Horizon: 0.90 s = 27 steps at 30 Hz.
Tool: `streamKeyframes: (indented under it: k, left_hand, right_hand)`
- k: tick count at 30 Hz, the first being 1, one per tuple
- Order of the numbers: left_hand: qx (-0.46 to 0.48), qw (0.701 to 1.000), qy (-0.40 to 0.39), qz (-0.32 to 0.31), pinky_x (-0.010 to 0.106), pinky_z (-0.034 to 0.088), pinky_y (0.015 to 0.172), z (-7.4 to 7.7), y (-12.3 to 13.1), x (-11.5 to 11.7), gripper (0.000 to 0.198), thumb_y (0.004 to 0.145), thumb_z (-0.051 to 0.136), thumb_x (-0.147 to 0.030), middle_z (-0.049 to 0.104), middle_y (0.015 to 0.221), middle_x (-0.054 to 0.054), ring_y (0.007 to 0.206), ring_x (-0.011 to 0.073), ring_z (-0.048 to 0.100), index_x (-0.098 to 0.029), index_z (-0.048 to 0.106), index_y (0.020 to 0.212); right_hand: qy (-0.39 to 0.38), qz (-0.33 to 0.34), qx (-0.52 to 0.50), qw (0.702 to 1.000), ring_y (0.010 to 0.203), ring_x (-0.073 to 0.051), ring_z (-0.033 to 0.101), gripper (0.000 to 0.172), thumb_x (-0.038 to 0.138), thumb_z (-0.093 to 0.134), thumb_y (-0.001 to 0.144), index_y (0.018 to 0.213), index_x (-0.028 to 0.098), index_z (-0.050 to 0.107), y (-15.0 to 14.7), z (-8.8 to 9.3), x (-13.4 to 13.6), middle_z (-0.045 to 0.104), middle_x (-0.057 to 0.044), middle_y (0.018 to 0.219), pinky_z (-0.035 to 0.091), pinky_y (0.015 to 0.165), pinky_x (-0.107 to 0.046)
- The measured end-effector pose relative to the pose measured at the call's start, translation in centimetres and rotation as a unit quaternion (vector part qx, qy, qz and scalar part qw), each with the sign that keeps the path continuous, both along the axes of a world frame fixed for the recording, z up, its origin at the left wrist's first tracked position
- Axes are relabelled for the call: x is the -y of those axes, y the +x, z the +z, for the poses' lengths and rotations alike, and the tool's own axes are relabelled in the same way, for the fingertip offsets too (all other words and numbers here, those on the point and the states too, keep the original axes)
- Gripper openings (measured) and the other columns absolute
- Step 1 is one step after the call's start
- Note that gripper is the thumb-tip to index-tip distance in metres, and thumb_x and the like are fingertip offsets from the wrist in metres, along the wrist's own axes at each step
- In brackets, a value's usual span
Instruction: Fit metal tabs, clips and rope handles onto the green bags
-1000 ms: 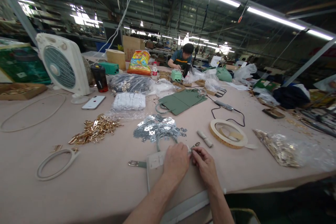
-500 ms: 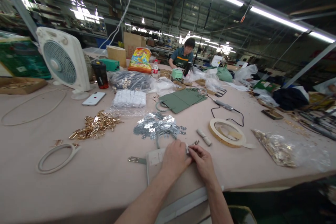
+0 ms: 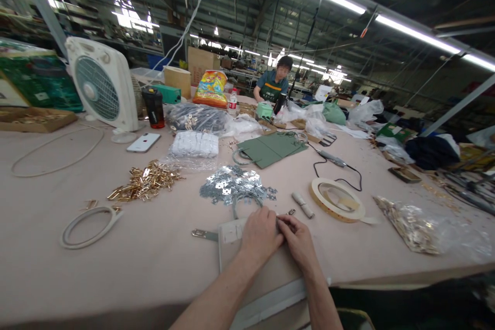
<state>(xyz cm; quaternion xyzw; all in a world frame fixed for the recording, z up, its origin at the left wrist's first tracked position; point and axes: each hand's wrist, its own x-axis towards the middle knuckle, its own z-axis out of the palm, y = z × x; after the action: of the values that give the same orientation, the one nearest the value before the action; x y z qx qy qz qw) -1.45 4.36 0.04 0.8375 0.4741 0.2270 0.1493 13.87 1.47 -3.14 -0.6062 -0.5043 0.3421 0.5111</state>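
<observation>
Left hand (image 3: 261, 234) and right hand (image 3: 297, 240): near centre of the table (image 3: 154, 258), both resting on a grey panel (image 3: 232, 255).
Fingers: both sets curl closed, tips meeting in a pinch on a small metal fitting (image 3: 279, 220) at the panel's far edge. The fitting is mostly hidden.
Just beyond: a heap of silver plates (image 3: 232, 188).
Further left: a heap of gold clips (image 3: 145, 185).
Right: a tape roll (image 3: 336, 198).
Risk, as judged: the tiny fitting may slip from the pinch and get lost among the loose silver plates, or skew if the panel slides under the hands.
</observation>
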Motion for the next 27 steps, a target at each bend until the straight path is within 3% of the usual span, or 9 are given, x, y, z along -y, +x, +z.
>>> streamKeyframes:
  k: [9, 18, 22, 27]
  left_hand:
    - [0.008, 1.000, -0.010, -0.008, 0.043, 0.050, 0.088, 0.3, -0.1, 0.0, 0.028, 0.084, 0.072, -0.030, 0.063, 0.108, 0.010, 0.103, 0.0299, 0.059, -0.019, 0.062, 0.107]
    - [0.012, 1.000, -0.010, -0.024, 0.045, 0.051, 0.092, 0.6, -0.6, 0.6, 0.028, 0.086, 0.072, -0.025, 0.063, 0.113, 0.009, 0.107, 0.0302, 0.059, -0.019, 0.061, 0.111]
    - [-0.006, 0.999, 0.008, -0.052, 0.046, 0.052, 0.092, 1.3, -2.6, 1.0, 0.032, 0.087, 0.076, -0.031, 0.064, 0.116, 0.009, 0.108, 0.0308, 0.059, -0.021, 0.062, 0.113]
    - [-0.005, 0.998, 0.057, -0.033, 0.050, 0.050, 0.093, 1.1, -6.9, 1.2, 0.027, 0.084, 0.081, -0.035, 0.066, 0.112, 0.007, 0.109, 0.0319, 0.058, -0.023, 0.067, 0.105]
  right_hand:
    - [0.011, -0.058, 0.081, 0.995, 0.073, -0.023, 0.065, 0.042, 0.058, 0.072, 0.084, 0.098, 0.019, 0.078, -0.4, -0.2, -0.1, 0.076, -0.009, 0.092, 0.054, 0.068, -0.033]
    - [0.012, -0.045, 0.076, 0.996, 0.072, -0.024, 0.065, 0.040, 0.057, 0.072, 0.082, 0.094, 0.020, 0.079, -0.1, -0.3, -0.2, 0.076, -0.008, 0.090, 0.053, 0.070, -0.034]
    - [0.002, -0.045, 0.070, 0.997, 0.072, -0.024, 0.064, 0.037, 0.054, 0.072, 0.082, 0.094, 0.020, 0.078, 0.0, -0.5, -0.3, 0.076, -0.007, 0.089, 0.051, 0.071, -0.033]
    - [-0.004, -0.056, 0.071, 0.996, 0.067, -0.022, 0.060, 0.034, 0.051, 0.072, 0.082, 0.095, 0.020, 0.078, 0.0, -0.7, -0.2, 0.072, -0.005, 0.077, 0.046, 0.065, -0.032]
